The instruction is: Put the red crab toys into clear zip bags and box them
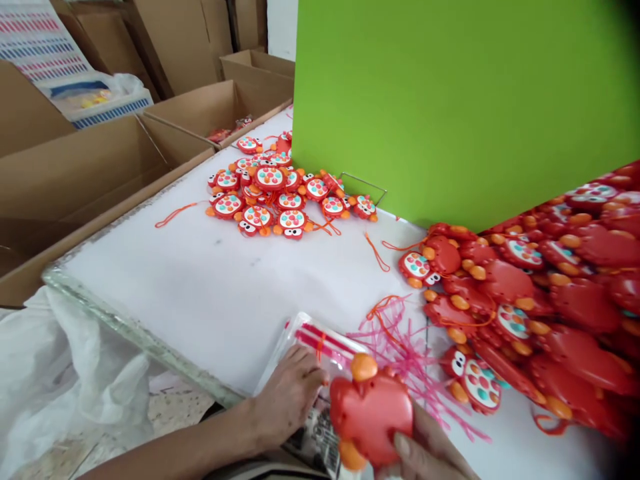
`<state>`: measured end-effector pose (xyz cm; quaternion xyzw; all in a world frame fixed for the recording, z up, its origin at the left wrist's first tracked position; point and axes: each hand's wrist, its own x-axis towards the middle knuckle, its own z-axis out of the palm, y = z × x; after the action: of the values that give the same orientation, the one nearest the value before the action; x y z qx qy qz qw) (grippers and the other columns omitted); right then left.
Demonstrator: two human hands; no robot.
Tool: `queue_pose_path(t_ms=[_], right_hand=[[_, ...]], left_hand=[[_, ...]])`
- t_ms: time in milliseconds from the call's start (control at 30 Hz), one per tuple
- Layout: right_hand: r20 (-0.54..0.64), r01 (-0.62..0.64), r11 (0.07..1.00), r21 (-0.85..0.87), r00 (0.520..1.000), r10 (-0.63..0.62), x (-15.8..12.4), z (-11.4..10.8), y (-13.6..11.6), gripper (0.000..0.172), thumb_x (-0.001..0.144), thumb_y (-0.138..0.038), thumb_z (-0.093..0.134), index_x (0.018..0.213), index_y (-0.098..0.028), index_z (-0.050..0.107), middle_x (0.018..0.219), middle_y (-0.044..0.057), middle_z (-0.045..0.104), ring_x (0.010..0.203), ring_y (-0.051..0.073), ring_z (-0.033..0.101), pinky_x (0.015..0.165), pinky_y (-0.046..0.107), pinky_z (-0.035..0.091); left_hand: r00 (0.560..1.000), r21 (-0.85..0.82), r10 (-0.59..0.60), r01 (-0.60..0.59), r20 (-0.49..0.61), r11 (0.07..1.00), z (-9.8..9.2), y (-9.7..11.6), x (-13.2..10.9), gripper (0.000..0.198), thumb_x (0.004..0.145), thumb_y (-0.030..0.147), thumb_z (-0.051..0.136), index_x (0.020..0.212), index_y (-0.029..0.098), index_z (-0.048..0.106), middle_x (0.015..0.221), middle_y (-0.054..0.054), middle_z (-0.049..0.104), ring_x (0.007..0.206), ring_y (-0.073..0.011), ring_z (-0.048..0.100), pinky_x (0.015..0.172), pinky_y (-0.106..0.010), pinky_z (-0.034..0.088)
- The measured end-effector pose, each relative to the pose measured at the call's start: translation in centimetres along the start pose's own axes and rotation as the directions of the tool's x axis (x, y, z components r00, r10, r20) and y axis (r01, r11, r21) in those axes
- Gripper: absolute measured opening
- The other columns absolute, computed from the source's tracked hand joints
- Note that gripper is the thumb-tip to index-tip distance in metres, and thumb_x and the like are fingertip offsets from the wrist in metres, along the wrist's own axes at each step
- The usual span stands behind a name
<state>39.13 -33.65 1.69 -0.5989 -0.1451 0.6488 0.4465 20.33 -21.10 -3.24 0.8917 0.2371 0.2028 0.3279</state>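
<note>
My right hand (425, 447) grips a red crab-shaped toy (373, 413) with orange claws. Its plain red back faces up, and the thumb presses on its lower right edge. Just left of the toy, my left hand (290, 393) is closed with its fingertips pinched. A thin orange cord (320, 347) shows at those fingertips; the rest of the grip is hidden. Under both hands lies a clear plastic bag (305, 325) with dark pink strips and black print, partly covered by them. Pink plastic strips (400, 347) lie scattered beside the toy.
A large heap of red toys (505, 280) covers the table's right side. A smaller pile (270, 193) sits farther back, by an upright green panel (450, 100). Open cardboard boxes (100, 167) line the left edge of the white table (200, 287). White plastic (65, 367) hangs below.
</note>
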Motion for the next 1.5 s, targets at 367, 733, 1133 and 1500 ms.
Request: queue_pose_path(t_ms=[367,733,1133,1500], right_hand=[[0.02,0.345,0.573,-0.743,0.868,-0.497,2.7,2.5,0.5,0.055,0.089,-0.045,0.045,0.14,-0.025,0.038,0.093,0.006,0.072,0.077,0.021,0.069,0.067,0.027,0.056],[0.102,0.35,0.409,-0.843,0.85,-0.516,2.2,2.5,-0.8,0.048,0.094,-0.039,0.038,0.139,-0.023,0.041,0.111,0.008,0.069,0.091,0.021,0.069,0.075,0.027,0.055],[0.375,0.487,0.139,-0.862,0.797,-0.473,2.9,4.4,-2.9,0.034,0.095,-0.038,0.036,0.106,-0.028,0.067,0.097,0.006,0.066,0.061,0.013,0.066,0.054,0.02,0.053],[0.385,0.526,0.034,-0.85,0.664,-0.641,5.8,8.0,-3.2,0.018,0.093,-0.019,0.044,0.088,-0.022,0.061,0.083,0.004,0.066,0.075,0.016,0.064,0.07,0.026,0.051]], left_hand=[[0.995,0.0,0.034,-0.034,-0.096,0.999,-3.4,0.8,-1.1,0.021,0.091,0.011,0.041,0.092,0.018,0.061,0.084,-0.006,0.067,0.091,-0.0204,0.056,0.095,-0.039,0.039],[0.795,-0.629,-0.574,0.552,0.198,0.547,-4.4,0.2,1.5,0.02,0.084,0.026,0.049,0.073,0.014,0.059,0.064,0.0,0.059,0.06,-0.0143,0.054,0.055,-0.022,0.04],[0.792,-0.775,-0.573,0.493,0.212,0.395,-4.7,0.5,1.6,0.028,0.086,0.042,0.051,0.077,0.016,0.053,0.073,-0.004,0.064,0.065,-0.0158,0.062,0.062,-0.026,0.048],[0.845,-0.696,-0.48,0.492,0.237,0.523,-5.2,0.7,1.4,0.02,0.087,0.024,0.045,0.076,0.014,0.06,0.07,-0.002,0.063,0.07,-0.0163,0.059,0.067,-0.025,0.044]])
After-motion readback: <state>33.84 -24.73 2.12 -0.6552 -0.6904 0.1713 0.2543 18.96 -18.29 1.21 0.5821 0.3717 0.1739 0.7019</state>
